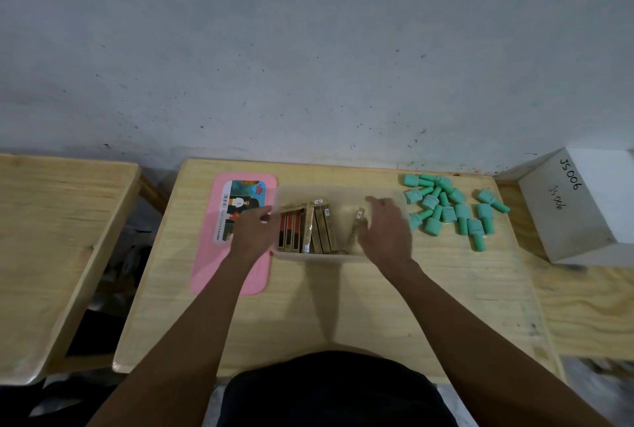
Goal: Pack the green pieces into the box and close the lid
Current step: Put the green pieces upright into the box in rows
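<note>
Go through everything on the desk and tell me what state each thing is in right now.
Clear box: open, no lid on, on the desk.
Pink lid: off, lying flat left of the box.
Gold packets: inside the box, mostly at its left side.
Green pieces: loose pile on the desk right of the box, none packed.
Left hand: at the box's left wall.
Right hand: over the box's right part, fingers spread.
White box: shut, far right.

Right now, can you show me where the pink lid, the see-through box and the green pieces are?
pink lid [211, 265]: head view, on its bare lower part, left of the box.
see-through box [308, 258]: head view, on its near wall.
green pieces [449, 210]: head view, on a piece mid-pile, right of the box.
</note>
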A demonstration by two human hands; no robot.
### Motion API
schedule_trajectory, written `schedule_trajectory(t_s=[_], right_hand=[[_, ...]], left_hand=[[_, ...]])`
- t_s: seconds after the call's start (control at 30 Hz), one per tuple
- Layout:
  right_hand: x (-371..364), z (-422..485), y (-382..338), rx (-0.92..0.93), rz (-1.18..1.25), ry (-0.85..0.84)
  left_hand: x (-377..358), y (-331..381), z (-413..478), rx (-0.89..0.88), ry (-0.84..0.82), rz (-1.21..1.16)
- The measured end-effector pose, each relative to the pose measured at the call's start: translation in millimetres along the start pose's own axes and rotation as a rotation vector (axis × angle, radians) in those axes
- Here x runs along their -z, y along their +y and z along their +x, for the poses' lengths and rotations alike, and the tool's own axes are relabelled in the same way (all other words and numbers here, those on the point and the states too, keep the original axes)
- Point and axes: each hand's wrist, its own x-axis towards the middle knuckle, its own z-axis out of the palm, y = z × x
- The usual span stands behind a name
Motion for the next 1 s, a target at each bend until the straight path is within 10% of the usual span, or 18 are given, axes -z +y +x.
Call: schedule_trajectory(t_s=[0.13,0.67,1.0], right_hand=[[-22,12,-16,-0.264,0.196,-0.423],[-21,21,-25,0.012,0.376,-0.640],[39,-11,39,0.042,0.364,-0.112]], left_hand=[[-4,2,4,0.049,0.005,-0.044],[-5,-9,17,0.289,-0.042,-0.332],[-14,13,4,0.085,0.131,0.079]])
